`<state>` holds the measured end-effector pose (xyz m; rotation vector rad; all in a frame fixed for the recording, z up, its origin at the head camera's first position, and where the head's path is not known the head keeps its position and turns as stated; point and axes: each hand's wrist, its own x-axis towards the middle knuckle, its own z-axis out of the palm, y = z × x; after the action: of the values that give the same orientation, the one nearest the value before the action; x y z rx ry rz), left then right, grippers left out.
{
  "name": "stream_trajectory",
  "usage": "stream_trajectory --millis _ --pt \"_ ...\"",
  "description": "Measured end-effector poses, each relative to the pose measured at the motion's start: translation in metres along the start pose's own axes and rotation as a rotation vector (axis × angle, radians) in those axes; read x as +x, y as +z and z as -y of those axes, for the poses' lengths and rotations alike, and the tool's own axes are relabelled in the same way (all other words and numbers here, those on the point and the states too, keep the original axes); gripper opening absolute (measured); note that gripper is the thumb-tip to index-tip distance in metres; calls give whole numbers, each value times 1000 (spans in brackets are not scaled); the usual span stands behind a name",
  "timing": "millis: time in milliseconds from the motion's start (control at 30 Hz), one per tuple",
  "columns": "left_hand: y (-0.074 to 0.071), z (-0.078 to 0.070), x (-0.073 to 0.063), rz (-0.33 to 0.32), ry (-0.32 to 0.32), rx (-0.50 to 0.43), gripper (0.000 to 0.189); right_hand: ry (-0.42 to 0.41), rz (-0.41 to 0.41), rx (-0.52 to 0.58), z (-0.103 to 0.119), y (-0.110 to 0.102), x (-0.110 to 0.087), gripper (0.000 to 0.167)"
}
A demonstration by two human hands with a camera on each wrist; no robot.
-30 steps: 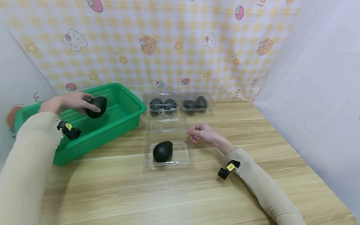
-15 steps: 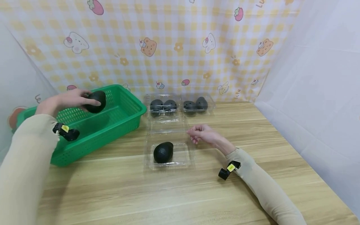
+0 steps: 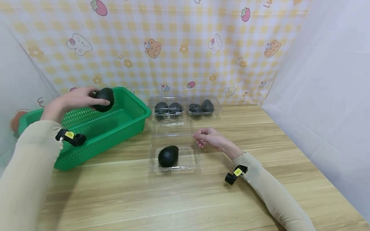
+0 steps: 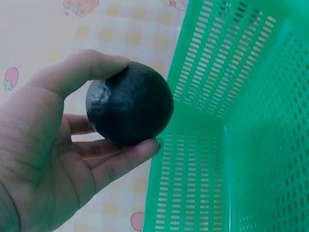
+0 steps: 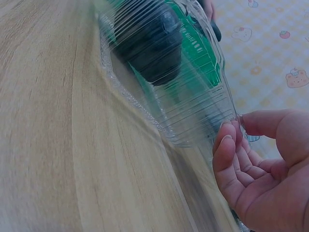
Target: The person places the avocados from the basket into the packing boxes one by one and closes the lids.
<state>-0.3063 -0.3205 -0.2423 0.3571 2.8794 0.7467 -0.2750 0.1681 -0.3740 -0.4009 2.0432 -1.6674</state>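
Over the green basket, my left hand (image 3: 78, 100) grips a dark avocado (image 4: 133, 104) between thumb and fingers. In the left wrist view the avocado's round end faces the camera. My right hand (image 3: 211, 138) pinches the right edge of an opened clear plastic clamshell box (image 3: 186, 157) near its hinge line. Another dark avocado (image 3: 168, 156) lies in the left part of that box's near half. From the right wrist view, thumb and fingertips meet at the box's rim, and the avocado shows through the ribbed plastic wall.
The green basket (image 3: 127, 128) stands at the left on the wooden table (image 3: 185, 199). Behind the opened box are two clear boxes, one at left (image 3: 168, 100) and one at right (image 3: 202, 99), each with two dark avocados. A patterned curtain (image 3: 185, 64) hangs behind.
My left hand has lifted the avocado slightly upward, then moved a little to the right with it. The right hand stays at the box edge.
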Motion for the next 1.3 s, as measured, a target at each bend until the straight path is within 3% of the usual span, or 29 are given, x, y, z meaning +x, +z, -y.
stream_trajectory --millis 333,600,1033,1300 --pt "4 -24 -3 -66 -32 7 94 -5 -6 -11 0 -1 1 24" --pt "12 -41 -4 -112 5 0 80 -4 -10 -19 0 0 1 20" --pt "27 -59 -7 -170 45 18 84 -6 -4 -13 0 0 0 22" --pt "38 -70 -12 -216 -15 -41 85 -10 -7 -13 0 0 1 23"
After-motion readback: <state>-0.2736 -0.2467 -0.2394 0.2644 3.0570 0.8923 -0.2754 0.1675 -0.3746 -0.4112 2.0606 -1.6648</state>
